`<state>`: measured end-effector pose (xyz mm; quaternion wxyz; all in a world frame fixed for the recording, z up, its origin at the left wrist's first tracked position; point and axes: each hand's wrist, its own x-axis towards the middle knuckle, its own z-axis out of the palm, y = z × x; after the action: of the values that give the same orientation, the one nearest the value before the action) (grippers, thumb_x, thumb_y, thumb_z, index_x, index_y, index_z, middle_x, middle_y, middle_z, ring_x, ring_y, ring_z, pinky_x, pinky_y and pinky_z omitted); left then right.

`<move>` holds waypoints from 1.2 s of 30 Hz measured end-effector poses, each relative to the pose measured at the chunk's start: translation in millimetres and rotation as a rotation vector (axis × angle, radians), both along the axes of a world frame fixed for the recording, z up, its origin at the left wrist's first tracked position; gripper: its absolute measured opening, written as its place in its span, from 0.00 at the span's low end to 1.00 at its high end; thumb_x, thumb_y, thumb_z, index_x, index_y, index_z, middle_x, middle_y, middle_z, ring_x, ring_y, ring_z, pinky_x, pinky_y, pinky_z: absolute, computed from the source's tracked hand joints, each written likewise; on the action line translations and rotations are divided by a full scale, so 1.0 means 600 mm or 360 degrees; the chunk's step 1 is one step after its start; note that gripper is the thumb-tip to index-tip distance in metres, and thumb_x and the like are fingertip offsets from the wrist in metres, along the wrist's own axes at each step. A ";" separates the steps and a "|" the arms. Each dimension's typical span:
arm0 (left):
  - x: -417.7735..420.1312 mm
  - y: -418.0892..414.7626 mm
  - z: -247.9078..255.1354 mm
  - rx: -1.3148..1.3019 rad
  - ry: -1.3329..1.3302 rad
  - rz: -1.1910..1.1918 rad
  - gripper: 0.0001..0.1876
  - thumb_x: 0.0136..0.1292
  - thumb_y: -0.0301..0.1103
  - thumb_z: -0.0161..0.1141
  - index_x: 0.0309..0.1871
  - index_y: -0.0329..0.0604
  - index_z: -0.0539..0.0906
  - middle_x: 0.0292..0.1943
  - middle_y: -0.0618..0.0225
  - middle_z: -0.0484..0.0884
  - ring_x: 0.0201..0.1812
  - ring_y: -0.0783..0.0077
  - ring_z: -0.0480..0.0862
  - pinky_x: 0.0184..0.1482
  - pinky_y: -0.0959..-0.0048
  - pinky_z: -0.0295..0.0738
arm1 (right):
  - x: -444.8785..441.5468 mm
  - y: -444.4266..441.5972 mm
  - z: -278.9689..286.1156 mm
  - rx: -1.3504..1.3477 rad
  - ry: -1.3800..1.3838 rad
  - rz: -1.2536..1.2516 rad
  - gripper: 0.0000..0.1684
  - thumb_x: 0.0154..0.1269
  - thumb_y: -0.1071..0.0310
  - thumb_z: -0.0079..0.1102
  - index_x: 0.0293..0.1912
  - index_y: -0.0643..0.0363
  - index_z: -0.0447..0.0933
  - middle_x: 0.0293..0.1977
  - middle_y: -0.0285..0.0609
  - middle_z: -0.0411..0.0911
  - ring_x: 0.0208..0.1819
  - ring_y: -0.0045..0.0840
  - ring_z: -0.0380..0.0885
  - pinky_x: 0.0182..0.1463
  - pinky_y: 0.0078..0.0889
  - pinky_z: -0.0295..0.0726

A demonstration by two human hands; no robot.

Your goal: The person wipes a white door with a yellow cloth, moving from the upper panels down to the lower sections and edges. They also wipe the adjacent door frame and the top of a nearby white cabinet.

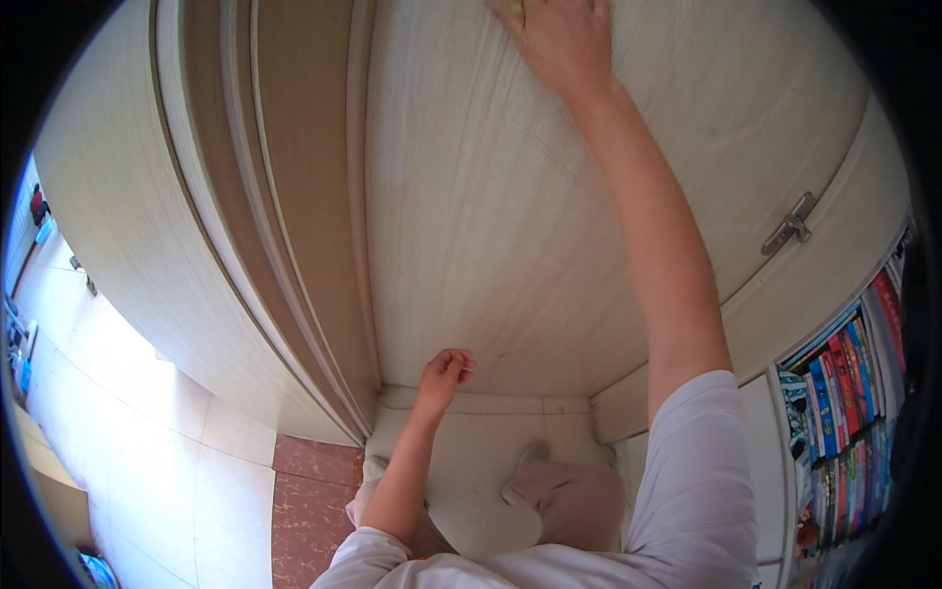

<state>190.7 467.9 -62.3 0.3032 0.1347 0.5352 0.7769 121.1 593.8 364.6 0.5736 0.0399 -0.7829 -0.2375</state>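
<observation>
My right arm stretches up across a pale wood-grain door (pixel 471 221). At the top edge of the view, my right hand (pixel 563 40) lies against the door panel, its fingertips partly cut off by the frame. A bit of something yellowish (pixel 514 7) shows by its thumb side, pressed to the door; whether it is a sponge or a cloth cannot be made out. My left hand (pixel 447 377) hangs lower down before the bottom of the door, with its fingers curled in and no clear object in them.
A metal door handle with lock plate (pixel 789 223) sits on the right. Wooden frame mouldings (pixel 302 221) border the door on the left, beside another pale wood panel (pixel 132 184). Shelves of books (pixel 839 390) stand at lower right. A reddish-brown threshold (pixel 313 508) meets light floor tiles (pixel 228 508).
</observation>
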 end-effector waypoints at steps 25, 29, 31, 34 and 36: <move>-0.005 -0.016 -0.001 -0.0017 0.0073 -0.0044 0.11 0.69 0.34 0.44 0.46 0.39 0.75 0.37 0.68 0.80 0.34 0.78 0.78 0.40 0.80 0.72 | 0.080 0.202 -0.050 -0.0284 0.0373 -0.0076 0.31 0.67 0.52 0.44 0.68 0.41 0.54 0.69 0.46 0.45 0.70 0.40 0.40 0.68 0.57 0.35; -0.004 -0.018 0.001 0.0046 -0.0001 0.0016 0.11 0.68 0.31 0.44 0.44 0.37 0.76 0.34 0.67 0.81 0.30 0.80 0.77 0.35 0.81 0.72 | 0.081 0.211 -0.062 -0.0433 0.0504 -0.0114 0.32 0.66 0.51 0.44 0.68 0.44 0.53 0.69 0.45 0.44 0.70 0.40 0.40 0.68 0.56 0.35; -0.004 -0.020 0.004 0.0040 0.0003 0.0035 0.11 0.68 0.31 0.44 0.45 0.37 0.76 0.34 0.67 0.81 0.29 0.79 0.77 0.35 0.81 0.73 | 0.086 0.217 -0.094 -0.0417 0.0436 -0.0178 0.34 0.66 0.51 0.46 0.68 0.45 0.52 0.69 0.44 0.44 0.70 0.39 0.41 0.68 0.56 0.37; -0.003 -0.023 0.002 0.0046 -0.0005 0.0026 0.10 0.68 0.31 0.45 0.45 0.37 0.76 0.34 0.67 0.81 0.30 0.79 0.77 0.36 0.81 0.73 | 0.118 0.232 -0.173 -0.0435 0.0239 -0.0227 0.34 0.65 0.53 0.47 0.68 0.46 0.52 0.69 0.44 0.42 0.70 0.39 0.40 0.68 0.55 0.37; -0.001 -0.024 0.002 0.0038 0.0007 0.0016 0.10 0.68 0.31 0.45 0.45 0.37 0.76 0.34 0.66 0.81 0.30 0.79 0.77 0.36 0.81 0.73 | 0.146 0.259 -0.217 -0.0515 0.0145 -0.0338 0.35 0.65 0.54 0.48 0.68 0.45 0.51 0.69 0.44 0.43 0.70 0.39 0.40 0.69 0.55 0.37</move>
<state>190.3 453.7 -60.9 0.2966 0.1372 0.5272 0.7844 208.4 749.2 234.2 0.5791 -0.1462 -0.7840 -0.1693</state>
